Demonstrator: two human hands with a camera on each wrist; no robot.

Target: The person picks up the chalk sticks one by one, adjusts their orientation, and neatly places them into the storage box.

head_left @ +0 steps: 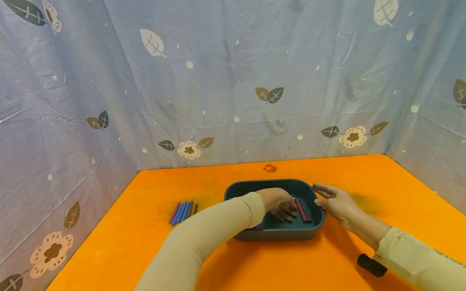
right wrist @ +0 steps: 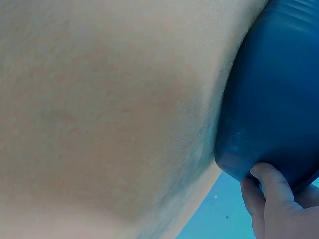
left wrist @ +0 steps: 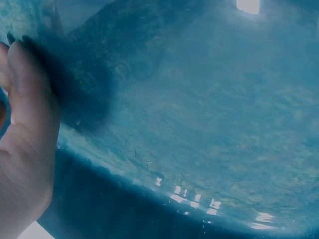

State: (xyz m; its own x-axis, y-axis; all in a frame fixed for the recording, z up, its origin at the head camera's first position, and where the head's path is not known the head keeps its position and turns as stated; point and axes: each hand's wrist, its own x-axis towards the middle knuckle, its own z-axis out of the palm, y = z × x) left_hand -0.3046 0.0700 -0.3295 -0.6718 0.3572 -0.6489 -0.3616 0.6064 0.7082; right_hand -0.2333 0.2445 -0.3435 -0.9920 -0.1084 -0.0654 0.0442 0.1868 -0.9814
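My left hand (head_left: 282, 205) reaches down inside a dark blue-green tray (head_left: 276, 235). Its fingers point toward the tray floor, and no held thing shows among them; part of them is hidden. Just right of those fingertips lie a purple stick (head_left: 301, 210) and a dark stick (head_left: 308, 220) beside it. In the left wrist view my left hand (left wrist: 27, 134) appears at the left edge. My right hand (head_left: 338, 204) is at the tray's right rim, thumb over the edge, other fingers outside. The right wrist view shows its fingers pinching the tray's corner.
Left of the tray on the orange table (head_left: 145, 242), several sticks lie side by side: a purple stick (head_left: 174, 213), blue sticks (head_left: 181, 213) and dark ones (head_left: 189, 209). A black oblong object (head_left: 371, 265) is beside the right sleeve. A patterned curtain (head_left: 225, 81) encloses the table's back and sides.
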